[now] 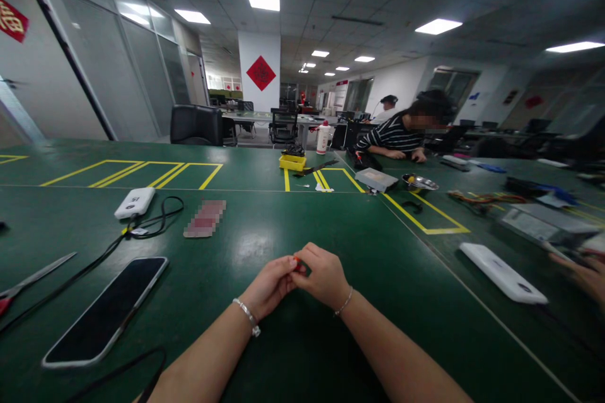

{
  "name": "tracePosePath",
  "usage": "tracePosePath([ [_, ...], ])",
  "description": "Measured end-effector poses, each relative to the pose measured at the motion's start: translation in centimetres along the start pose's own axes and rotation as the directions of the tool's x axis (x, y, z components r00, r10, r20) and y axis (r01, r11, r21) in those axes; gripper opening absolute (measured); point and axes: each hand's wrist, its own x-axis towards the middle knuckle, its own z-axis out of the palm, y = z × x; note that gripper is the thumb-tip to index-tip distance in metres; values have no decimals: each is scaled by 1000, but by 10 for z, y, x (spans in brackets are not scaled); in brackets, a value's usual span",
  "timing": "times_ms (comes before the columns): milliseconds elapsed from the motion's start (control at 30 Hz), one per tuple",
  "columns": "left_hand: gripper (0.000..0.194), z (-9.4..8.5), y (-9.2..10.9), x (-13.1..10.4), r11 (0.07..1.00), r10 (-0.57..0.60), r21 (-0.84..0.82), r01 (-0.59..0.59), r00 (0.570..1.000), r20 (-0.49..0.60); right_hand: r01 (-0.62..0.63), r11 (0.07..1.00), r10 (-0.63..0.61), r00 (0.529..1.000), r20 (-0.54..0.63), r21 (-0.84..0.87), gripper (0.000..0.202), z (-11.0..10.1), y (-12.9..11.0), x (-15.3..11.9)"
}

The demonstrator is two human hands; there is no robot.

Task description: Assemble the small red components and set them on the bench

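Both my hands meet over the green table, fingertips together around a small red object [297, 262] whose kind I cannot make out. My left hand [274, 283] pinches it between thumb and fingers, with a silver bracelet on that wrist. Curled over from the other side, my right hand [324, 274] has its fingers closed on the same object, which they mostly hide. Beyond my left hand lies a pinkish-red, pixel-blurred flat piece [205, 219], apart from both hands. A dark-screened phone [108, 312] rests farther left.
At left are scissors [35, 280] and a white power bank [135, 203] with a black cable. A second white device [503, 272] lies right, near another person's hand [583, 271]. Ahead stand a yellow box [292, 163], a metal bowl [420, 182] and a seated person [401, 132].
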Motion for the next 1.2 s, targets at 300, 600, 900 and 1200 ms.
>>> tracePosePath([
  [300,9,3,8,-3,991,70,122,-57,992,-103,12,993,-12,1000,0,120,32,1,9,0],
  [600,20,7,7,-2,966,84,256,-21,969,-234,-45,988,47,999,-11,150,17,-8,21,5],
  [900,12,6,10,0,972,98,234,-14,931,-351,-720,586,752,654,-82,-373,35,-67,151,-29],
  [1200,10,3,9,1,974,96,226,-14,930,-355,-843,223,965,261,-9,-490,43,-83,173,-55],
])
